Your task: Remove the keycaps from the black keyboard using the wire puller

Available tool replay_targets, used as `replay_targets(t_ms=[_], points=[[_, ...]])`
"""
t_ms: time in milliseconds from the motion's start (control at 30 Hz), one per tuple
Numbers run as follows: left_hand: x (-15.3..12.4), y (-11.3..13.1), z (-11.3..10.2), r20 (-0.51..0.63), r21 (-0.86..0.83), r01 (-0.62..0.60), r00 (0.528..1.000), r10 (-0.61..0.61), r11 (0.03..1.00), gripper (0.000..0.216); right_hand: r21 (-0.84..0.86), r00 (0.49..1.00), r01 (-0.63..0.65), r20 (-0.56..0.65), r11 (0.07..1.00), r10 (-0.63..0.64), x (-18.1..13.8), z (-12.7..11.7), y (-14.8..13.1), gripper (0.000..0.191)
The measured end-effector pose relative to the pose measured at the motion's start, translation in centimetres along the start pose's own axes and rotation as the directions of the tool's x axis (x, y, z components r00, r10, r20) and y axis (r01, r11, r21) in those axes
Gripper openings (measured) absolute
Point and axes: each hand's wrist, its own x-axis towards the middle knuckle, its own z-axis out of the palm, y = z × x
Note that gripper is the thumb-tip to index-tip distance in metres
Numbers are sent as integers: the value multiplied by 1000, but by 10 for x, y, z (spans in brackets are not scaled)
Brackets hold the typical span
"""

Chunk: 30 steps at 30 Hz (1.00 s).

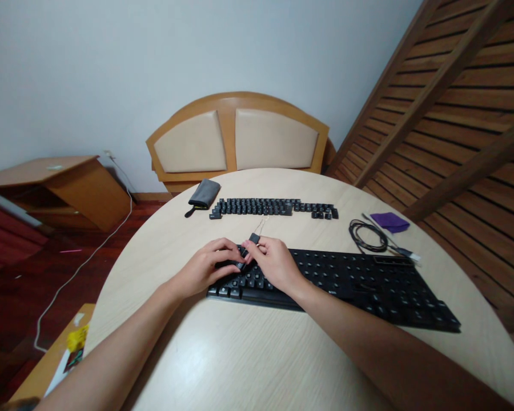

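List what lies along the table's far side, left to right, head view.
grey pouch → row of loose keycaps → purple cloth. Coiled black cable left out: it overlaps the cloth.

Round pale-wood table [223, 365] — black keyboard [368, 285] lies across the middle, reaching toward the right edge; loose keycaps [274, 207] in rows nearer the far edge; grey pouch [204, 194] just left of them; coiled cable [367, 235] and purple cloth [389, 221] near the far-right edge.

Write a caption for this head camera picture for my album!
Left hand rests on a black keyboard while right hand pinches a wire keycap puller; loose keycaps sit in rows behind.
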Motion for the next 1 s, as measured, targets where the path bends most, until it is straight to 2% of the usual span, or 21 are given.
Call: replay_targets(t_ms=[133,200,267,367,500,667,733,833,1000], points=[[1,4,2,-27,24,-50,998,50,998,15,7,1000,-9,-18,1000,9,1,0,0,35],[1,5,2,-80,20,-63,995,64,998,15,-3,1000,-14,-26,1000,14,1,1,-1,35],[4,5,2,-175,30,-41,984,46,999,14,-8,999,-20,-28,1000,20,1,0,-2,35],[14,-1,-3,-349,82,59,937,-27,995,11,-33,999,-31,-27,999,30,0,0,-2,34],[39,-26,-17,-427,219,218,898,-108,951,15,-76,998,-46,-35,996,43,0,0,-1,32],[59,-69,-19,-508,424,333,857,-83,842,18,-90,999,-41,-29,995,38,0,1,-2,32],[59,-84,-14,-492,490,357,866,-86,795,18,-94,998,-49,-29,994,47,0,1,-3,32],[55,-97,-8,-456,515,360,884,-107,777,13,-91,998,-54,-28,994,52,0,1,-3,31],[52,-105,-8,-446,537,388,884,-138,749,11,-104,998,-56,-24,993,54,0,1,-3,33]])
